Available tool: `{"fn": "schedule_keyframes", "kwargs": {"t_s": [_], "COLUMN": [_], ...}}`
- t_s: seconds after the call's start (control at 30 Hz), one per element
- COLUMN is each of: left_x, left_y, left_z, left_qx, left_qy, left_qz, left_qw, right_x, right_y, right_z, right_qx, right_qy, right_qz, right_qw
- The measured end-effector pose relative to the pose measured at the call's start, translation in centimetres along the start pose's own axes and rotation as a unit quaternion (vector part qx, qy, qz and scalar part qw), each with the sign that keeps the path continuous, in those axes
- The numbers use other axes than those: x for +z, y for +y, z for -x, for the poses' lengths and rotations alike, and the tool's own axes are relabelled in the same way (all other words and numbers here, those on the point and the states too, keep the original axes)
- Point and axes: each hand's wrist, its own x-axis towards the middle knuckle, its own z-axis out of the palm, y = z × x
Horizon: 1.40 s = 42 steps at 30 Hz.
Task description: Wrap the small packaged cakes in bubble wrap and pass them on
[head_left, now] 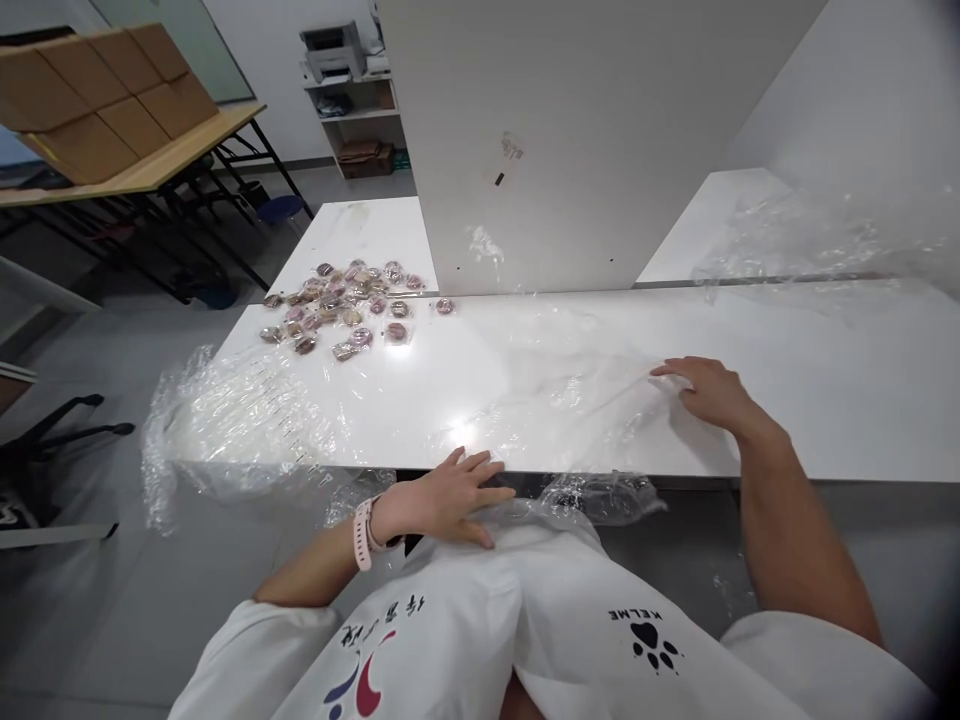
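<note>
A large clear plastic bag [562, 395] lies spread flat on the white table [840, 390] in front of me, and part of it hangs over the front edge. My right hand [709, 392] has its fingers closed on the bag's far right corner. At the table's front edge, my left hand [450, 495] rests palm down beside the bag's near side, fingers spread, with nothing gripped. A watch with a pink strap [363, 535] is on my left wrist.
Small round wrapped pieces [337, 300], pink and brown, lie scattered at the back left. A stack of clear plastic bags [247, 410] hangs over the left front edge. Crumpled clear plastic [817, 240] lies at the back right. A tall white panel [562, 150] stands behind the table.
</note>
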Motion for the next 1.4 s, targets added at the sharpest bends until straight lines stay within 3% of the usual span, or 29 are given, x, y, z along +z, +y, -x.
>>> {"fn": "schedule_keyframes", "kwargs": {"t_s": [0.1, 0.17, 0.2, 0.27, 0.33, 0.43, 0.5, 0.6, 0.67, 0.73, 0.8, 0.83, 0.97, 1.13, 1.2, 1.3, 1.4], "left_x": [-2.2, -2.8, -2.6, -1.2, 0.6, 1.8, 0.8, -2.8, -5.8, -8.7, -11.0, -11.8, -12.6, -12.5, -12.9, -13.8, -14.6], "left_y": [0.7, 1.1, 0.9, -0.4, -2.8, -6.9, -9.1, -11.4, -12.8, -14.5, -16.3, -17.2, -19.4, -19.4, -19.2, -19.1, -19.1], "left_z": [-1.6, -4.3, -6.1, -9.9, -13.1, -15.5, -15.6, -14.4, -13.0, -11.2, -9.2, -8.4, -7.1, -11.1, -13.5, -16.5, -18.3], "left_qx": [0.017, 0.009, 0.005, 0.017, -0.02, -0.09, -0.111, -0.148, -0.204, -0.283, -0.353, -0.375, -0.378, -0.342, -0.314, -0.289, -0.296], "left_qy": [0.022, 0.046, 0.064, 0.087, 0.087, 0.083, 0.103, 0.154, 0.238, 0.346, 0.389, 0.379, 0.302, 0.376, 0.376, 0.245, 0.144], "left_qz": [0.04, 0.038, 0.028, -0.011, -0.101, -0.17, -0.171, -0.156, -0.173, -0.213, -0.238, -0.239, -0.223, -0.237, -0.253, -0.305, -0.333], "left_qw": [0.999, 0.998, 0.998, 0.996, 0.991, 0.978, 0.974, 0.964, 0.934, 0.869, 0.817, 0.812, 0.846, 0.828, 0.835, 0.874, 0.883], "right_x": [-2.4, -3.0, -2.6, -0.7, 2.3, 6.5, 8.3, 9.7, 10.2, 10.5, 10.7, 10.8, 10.9, 11.0, 11.1, 11.2, 11.2], "right_y": [-1.5, -3.8, -5.2, -8.2, -10.4, -11.5, -11.2, -10.6, -10.6, -10.9, -11.1, -11.2, -11.3, -11.2, -11.2, -11.1, -11.0], "right_z": [0.8, 1.7, 2.1, 2.9, 3.2, 2.3, 0.4, -3.4, -5.9, -7.5, -8.3, -8.5, -8.3, -8.2, -8.3, -8.4, -8.5], "right_qx": [0.011, 0.04, 0.046, 0.03, 0.002, 0.015, 0.017, -0.022, -0.045, -0.061, -0.071, -0.073, -0.072, -0.074, -0.077, -0.081, -0.082], "right_qy": [0.033, 0.079, 0.071, -0.001, -0.084, -0.122, -0.113, -0.105, -0.112, -0.114, -0.108, -0.104, -0.09, -0.077, -0.07, -0.063, -0.061], "right_qz": [0.067, 0.029, -0.01, -0.078, -0.094, -0.049, -0.028, -0.015, -0.01, -0.004, 0.001, 0.002, -0.001, 0.006, 0.008, 0.008, 0.005], "right_qw": [0.997, 0.996, 0.996, 0.996, 0.992, 0.991, 0.993, 0.994, 0.993, 0.992, 0.992, 0.992, 0.993, 0.994, 0.995, 0.995, 0.995]}}
